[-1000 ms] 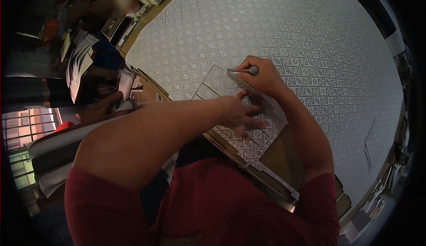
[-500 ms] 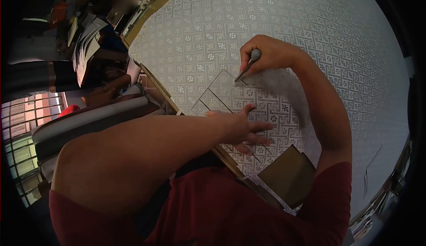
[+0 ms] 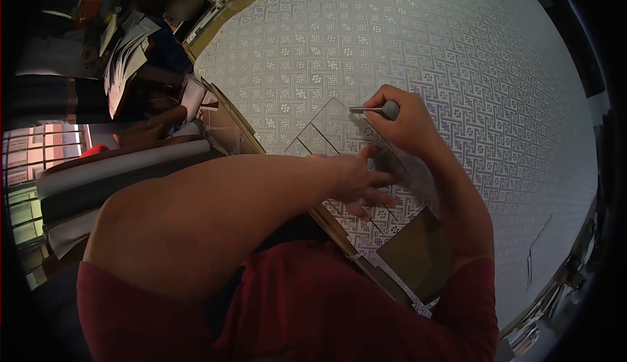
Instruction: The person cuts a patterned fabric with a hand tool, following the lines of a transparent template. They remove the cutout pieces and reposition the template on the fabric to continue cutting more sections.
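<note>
A pale sheet (image 3: pixel 313 48) with a silvery lattice pattern covers the large work surface. My left hand (image 3: pixel 366 182) rests spread on it near the front edge, fingers apart, beside several dark straight lines. My right hand (image 3: pixel 405 117) grips a slim metal tool (image 3: pixel 390 110) with a round grey knob, its thin end pointing left near a corner of the lines. Under my right wrist lies a clear, see-through sheet (image 3: pixel 408 176). A brown square piece (image 3: pixel 415 254) sits on the patterned sheet, close to my body.
Rolls of material (image 3: pixel 124 172) lie at the left, with a pile of papers (image 3: pixel 127 61) behind them. The table's wooden edge (image 3: pixel 235 114) runs diagonally past my left arm. More items (image 3: pixel 522 336) line the lower right edge.
My right hand has moved down and to the right, and the tool has turned from slanting to nearly level. My left hand stays spread in about the same place. The view has shifted slightly.
</note>
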Demonstrator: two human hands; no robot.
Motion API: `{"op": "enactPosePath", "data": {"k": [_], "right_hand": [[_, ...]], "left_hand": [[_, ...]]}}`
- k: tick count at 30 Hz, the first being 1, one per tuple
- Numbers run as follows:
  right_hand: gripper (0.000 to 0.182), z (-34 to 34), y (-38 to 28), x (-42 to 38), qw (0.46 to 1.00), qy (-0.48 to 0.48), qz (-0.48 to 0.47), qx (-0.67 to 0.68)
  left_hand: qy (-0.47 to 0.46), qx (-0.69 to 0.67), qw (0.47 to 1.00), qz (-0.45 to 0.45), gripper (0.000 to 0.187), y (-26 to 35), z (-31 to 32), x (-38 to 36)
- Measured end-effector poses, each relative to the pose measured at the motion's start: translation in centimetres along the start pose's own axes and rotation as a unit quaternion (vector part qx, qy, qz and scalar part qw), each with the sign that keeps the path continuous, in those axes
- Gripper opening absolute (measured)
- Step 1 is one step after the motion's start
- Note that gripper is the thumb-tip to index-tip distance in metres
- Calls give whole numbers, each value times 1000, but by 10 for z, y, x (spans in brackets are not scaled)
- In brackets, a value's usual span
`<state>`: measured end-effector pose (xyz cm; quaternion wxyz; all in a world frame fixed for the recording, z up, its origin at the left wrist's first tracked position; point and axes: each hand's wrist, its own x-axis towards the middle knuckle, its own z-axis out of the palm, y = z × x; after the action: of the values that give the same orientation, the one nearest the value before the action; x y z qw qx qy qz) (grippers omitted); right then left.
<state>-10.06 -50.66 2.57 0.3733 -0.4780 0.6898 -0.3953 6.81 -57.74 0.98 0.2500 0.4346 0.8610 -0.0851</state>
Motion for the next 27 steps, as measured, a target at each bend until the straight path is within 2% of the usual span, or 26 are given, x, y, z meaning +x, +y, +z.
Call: {"op": "enactPosePath", "data": {"k": [2,3,5,8,12,14,15,17,20,27], "right_hand": [[15,10,0,-7,998,62,-17,-16],[15,15,-2,-8,998,64,-15,-20],[13,24,-6,-10,993,108,-15,-39],[13,33,-14,-12,988,126,14,-92],[14,49,-3,-14,983,167,9,-69],[12,58,1,-9,975,212,-58,-33],[12,58,-2,-6,975,213,-60,-35],[12,57,-8,0,980,196,-28,-36],[13,64,-1,3,973,218,-69,-28],[13,72,0,7,974,216,-59,-22]], "left_hand": [[10,43,999,27,59,-4,-2,-5],[14,46,998,27,59,-2,-1,-1],[7,-219,973,-77,68,0,1,9],[36,-287,955,-63,78,-3,16,14],[21,-257,963,-83,81,1,17,19],[57,-255,963,-72,81,2,31,25],[59,-253,963,-73,81,0,24,21],[-9,-312,948,-70,81,-5,9,14],[21,-266,962,-65,81,-2,20,21],[12,-296,953,-58,79,-6,19,21]]}}
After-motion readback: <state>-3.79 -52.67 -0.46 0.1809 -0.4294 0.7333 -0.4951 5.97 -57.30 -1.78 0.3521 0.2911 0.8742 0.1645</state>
